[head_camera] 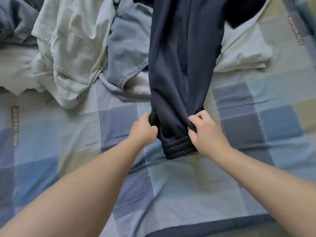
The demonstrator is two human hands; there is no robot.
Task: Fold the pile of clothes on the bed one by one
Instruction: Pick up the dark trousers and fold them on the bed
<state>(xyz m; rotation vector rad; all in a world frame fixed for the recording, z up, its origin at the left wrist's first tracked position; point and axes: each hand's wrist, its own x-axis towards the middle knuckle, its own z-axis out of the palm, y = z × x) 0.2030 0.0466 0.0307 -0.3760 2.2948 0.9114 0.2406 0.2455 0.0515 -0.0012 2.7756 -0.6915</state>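
Where one navy garment [184, 57] ends, left grip [142, 128] and right grip [205, 132] clutch it

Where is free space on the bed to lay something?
The checked sheet is bare on the near side, below the dark trousers. Crowded: unfolded pile at far left, folded light garment at far right.

No lettering can be read for certain. The checked blue, grey and pale green cotton bedsheet [188, 185] carries two small brown rectangular printed patches with pale capital letters, both too blurred to spell out. One patch [15, 126] stands upright well to the left of the fingers [151, 124] of the left hand [142, 130], about level with them. The other patch [295, 30] lies tilted, far above and to the right of the fingers [196, 119] of the right hand [206, 134].
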